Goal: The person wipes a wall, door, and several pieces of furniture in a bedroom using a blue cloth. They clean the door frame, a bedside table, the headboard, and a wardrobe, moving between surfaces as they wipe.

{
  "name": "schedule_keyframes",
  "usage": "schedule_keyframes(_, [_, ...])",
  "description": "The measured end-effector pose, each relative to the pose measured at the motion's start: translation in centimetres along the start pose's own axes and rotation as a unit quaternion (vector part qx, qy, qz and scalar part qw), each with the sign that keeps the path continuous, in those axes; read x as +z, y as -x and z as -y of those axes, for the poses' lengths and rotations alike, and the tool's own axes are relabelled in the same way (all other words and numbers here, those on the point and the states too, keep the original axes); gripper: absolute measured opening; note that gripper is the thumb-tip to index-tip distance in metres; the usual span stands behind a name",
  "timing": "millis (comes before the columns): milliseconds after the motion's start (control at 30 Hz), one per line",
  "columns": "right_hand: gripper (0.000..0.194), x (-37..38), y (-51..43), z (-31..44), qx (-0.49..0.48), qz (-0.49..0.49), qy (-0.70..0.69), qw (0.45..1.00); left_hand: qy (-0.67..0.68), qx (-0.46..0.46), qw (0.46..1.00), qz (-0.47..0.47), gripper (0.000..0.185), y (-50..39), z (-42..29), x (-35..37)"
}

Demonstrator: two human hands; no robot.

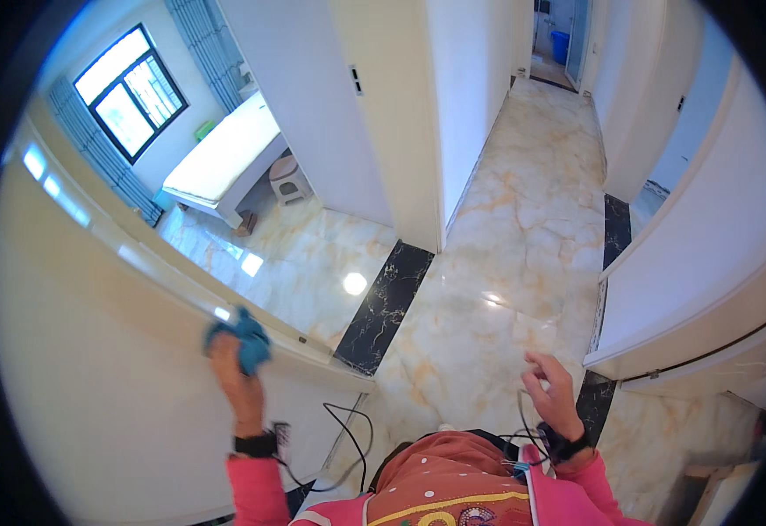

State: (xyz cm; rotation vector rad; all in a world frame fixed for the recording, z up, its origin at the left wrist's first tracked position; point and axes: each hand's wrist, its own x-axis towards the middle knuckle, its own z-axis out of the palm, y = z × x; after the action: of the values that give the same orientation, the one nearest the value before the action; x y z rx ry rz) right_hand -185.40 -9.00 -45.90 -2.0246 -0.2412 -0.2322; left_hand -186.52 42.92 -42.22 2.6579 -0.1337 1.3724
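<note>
My left hand (pixel 230 375) grips a bunched teal cloth (pixel 249 342). Hand and cloth are at the edge of a cream door frame (pixel 186 296) on the left, slightly blurred; whether the cloth presses on it I cannot tell. My right hand (pixel 551 383) hangs free over the marble-look floor (pixel 508 276), fingers loosely curled and apart, holding nothing. Each wrist wears a black strap, and a thin black cable (pixel 364 427) loops near my left forearm.
Beyond the left doorway are a bed (pixel 228 154), a plastic stool (pixel 288 179) and a window (pixel 132 92). Black marble thresholds (pixel 386 306) cross the doorways. A corridor runs ahead to a room with a blue bin (pixel 560 46). Another door frame (pixel 679 342) stands at right.
</note>
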Motion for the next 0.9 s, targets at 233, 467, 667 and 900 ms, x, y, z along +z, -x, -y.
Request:
schedule_keyframes(233, [0.027, -2.3, -2.8, -6.0, 0.158, -0.016, 0.039, 0.987, 0.414, -0.531, 0.689, 0.268, 0.032, 7.8, -10.3, 14.9])
schedule_keyframes(467, [0.03, 2.2, -16.1, -7.1, 0.029, 0.086, 0.09, 0.992, 0.497, -0.46, 0.71, 0.196, 0.025, -5.9, -6.9, 28.9])
schedule_keyframes(667, [0.032, 4.1, -27.5, -9.0, 0.053, 0.195, 0.142, 0.969, 0.577, -0.503, 0.629, 0.14, 0.024, -17.2, -5.2, 39.0])
schedule_keyframes(900, [0.032, 4.2, -36.2, -12.9, 0.044, 0.177, 0.16, 0.97, 0.449, -0.305, 0.834, 0.102, 0.038, -34.5, -4.6, 49.0])
